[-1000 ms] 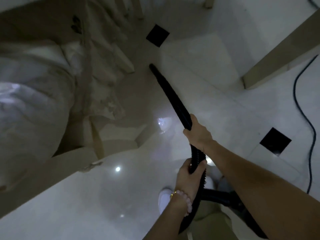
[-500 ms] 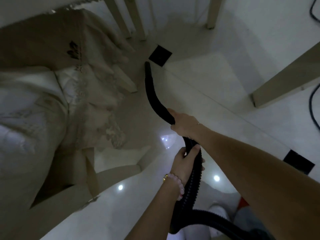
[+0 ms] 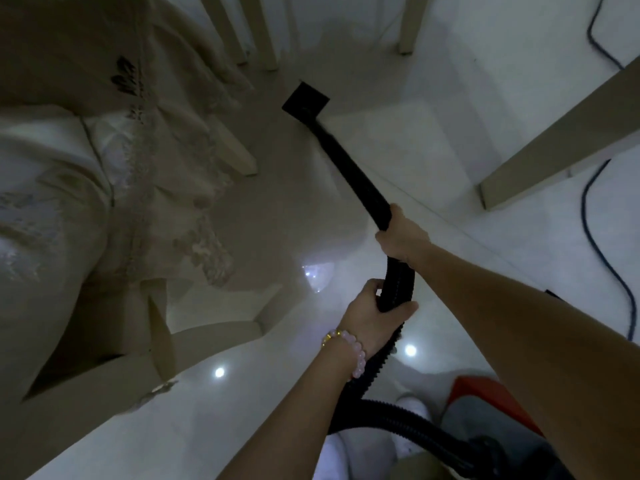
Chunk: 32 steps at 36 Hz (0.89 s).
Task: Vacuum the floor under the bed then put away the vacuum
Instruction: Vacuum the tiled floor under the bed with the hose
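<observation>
The black vacuum wand (image 3: 349,168) slants up and left across the pale glossy floor. Its tip meets a black square floor tile (image 3: 304,100) beside the bed. My right hand (image 3: 401,237) grips the wand's lower end. Just below it, my left hand (image 3: 370,313), a pink bead bracelet on its wrist, is closed around the ribbed black hose (image 3: 398,420). That hose loops down to the orange and grey vacuum body (image 3: 485,407) at the lower right. The bed (image 3: 69,209), draped in beige lace-edged bedding, fills the left side.
Cream bed legs (image 3: 239,157) and slats (image 3: 214,336) stand on the floor at the left. More cream legs (image 3: 410,26) rise at the top. A cream beam (image 3: 554,133) slants at the right, with a blue cord (image 3: 604,258) trailing beside it. My white shoe (image 3: 412,407) is near the hose.
The wand has straightened and swung right, so its tip now lies at the black tile. Both hands keep their grip. The orange vacuum body has come into view.
</observation>
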### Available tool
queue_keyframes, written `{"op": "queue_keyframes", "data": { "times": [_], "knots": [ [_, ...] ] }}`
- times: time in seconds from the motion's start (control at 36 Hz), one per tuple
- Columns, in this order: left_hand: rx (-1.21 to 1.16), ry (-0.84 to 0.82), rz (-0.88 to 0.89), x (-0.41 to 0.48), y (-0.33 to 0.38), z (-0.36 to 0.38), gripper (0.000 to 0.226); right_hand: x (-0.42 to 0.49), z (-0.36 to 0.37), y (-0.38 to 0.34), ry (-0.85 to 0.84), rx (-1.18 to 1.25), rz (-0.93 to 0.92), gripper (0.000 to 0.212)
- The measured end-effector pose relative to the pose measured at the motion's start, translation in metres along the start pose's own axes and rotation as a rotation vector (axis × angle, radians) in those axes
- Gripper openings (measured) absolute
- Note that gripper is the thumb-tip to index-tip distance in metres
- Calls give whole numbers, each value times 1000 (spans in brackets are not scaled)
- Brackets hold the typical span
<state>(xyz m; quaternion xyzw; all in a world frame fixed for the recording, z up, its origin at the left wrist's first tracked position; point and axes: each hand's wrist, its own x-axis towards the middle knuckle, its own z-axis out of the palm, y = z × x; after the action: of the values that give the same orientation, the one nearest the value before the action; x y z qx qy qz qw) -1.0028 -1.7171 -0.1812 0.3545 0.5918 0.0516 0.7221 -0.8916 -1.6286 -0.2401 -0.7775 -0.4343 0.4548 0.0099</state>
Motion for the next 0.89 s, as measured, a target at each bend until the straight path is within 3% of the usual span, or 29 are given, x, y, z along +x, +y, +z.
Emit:
{"op": "queue_keyframes", "data": {
  "times": [0.28,0.42,0.56,0.64,0.89],
  "knots": [
    [304,-92,44,-7,2,48,52,-23,-30,76,101,396,286,51],
    [404,-126,44,-24,-9,64,57,-45,-27,98,7,518,290,51],
    [451,-125,-6,-55,-30,68,46,-82,-9,104,-55,628,261,51],
    [394,-189,-87,-78,-41,63,41,-111,4,106,-20,762,302,56],
    [469,-229,-37,-141,-78,56,41,-186,30,120,19,993,364,46]
  ]
}}
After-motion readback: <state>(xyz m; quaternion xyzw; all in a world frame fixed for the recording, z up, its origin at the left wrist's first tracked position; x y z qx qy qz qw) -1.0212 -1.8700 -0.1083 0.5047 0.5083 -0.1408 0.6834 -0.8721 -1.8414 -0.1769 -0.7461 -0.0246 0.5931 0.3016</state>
